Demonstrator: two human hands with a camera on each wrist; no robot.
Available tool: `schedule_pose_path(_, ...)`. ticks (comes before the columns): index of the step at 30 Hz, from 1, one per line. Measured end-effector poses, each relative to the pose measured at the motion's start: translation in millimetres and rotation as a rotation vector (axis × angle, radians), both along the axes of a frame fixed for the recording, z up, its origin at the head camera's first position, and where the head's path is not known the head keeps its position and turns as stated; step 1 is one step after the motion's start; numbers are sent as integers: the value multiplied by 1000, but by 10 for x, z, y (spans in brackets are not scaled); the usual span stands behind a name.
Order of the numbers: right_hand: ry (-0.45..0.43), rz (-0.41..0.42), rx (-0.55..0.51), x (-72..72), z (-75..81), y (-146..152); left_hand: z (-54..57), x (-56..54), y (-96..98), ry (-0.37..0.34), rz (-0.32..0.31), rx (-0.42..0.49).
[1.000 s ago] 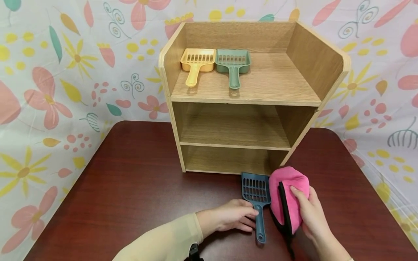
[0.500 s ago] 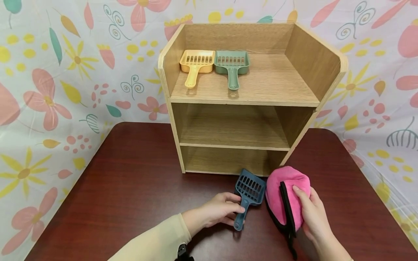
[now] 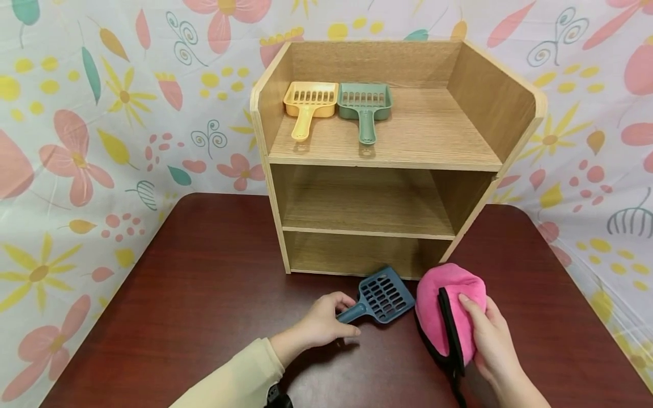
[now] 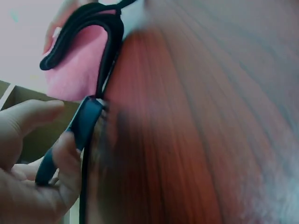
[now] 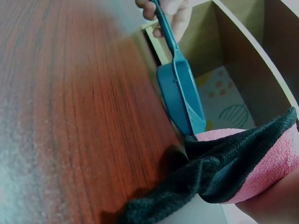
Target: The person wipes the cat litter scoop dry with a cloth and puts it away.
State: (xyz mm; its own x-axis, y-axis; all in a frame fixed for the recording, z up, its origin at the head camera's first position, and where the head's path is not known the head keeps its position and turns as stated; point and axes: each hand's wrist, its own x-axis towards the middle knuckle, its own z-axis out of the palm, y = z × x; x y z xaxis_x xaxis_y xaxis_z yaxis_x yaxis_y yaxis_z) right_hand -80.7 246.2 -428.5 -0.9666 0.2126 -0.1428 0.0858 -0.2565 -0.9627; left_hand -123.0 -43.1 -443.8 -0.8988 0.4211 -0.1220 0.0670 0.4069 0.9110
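Note:
My left hand point(image 3: 316, 324) holds a dark blue litter scoop point(image 3: 385, 294) by its handle, in front of the shelf. The slotted scoop head points right in the head view, close to the cloth. The handle end is hidden in the hand. My right hand point(image 3: 495, 340) grips a folded pink plush cloth point(image 3: 433, 306) with black edging and a black loop, its thumb on top. In the right wrist view the scoop point(image 5: 180, 93) stands slightly tilted, its front end near the black-edged cloth point(image 5: 261, 172). The left wrist view shows fingers point(image 4: 67, 161) around the scoop's handle.
A wooden shelf unit point(image 3: 367, 231) stands at the back of the dark red table point(image 3: 214, 294). On its top lie a yellow scoop point(image 3: 311, 102) and a green scoop point(image 3: 365, 105), side by side. A flowered curtain point(image 3: 102, 170) hangs behind.
My left hand has taken hold of the blue scoop and drawn its handle leftward, turning it from upright in view to slanting right. The right hand and pink cloth have barely moved.

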Motion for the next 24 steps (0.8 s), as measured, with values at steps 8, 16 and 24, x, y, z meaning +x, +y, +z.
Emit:
schedule_pose_path(8,6,-6,11,-9,31,-8,-56,-30,-49,355,-1,-239)
schedule_pose_path(16,0,12,83,-44,68,-11,39,-49,-241,464,-16,-266)
schedule_pose_path(24,20,85,121,-80,110,-38,226,-58,-356,603,-107,-258)
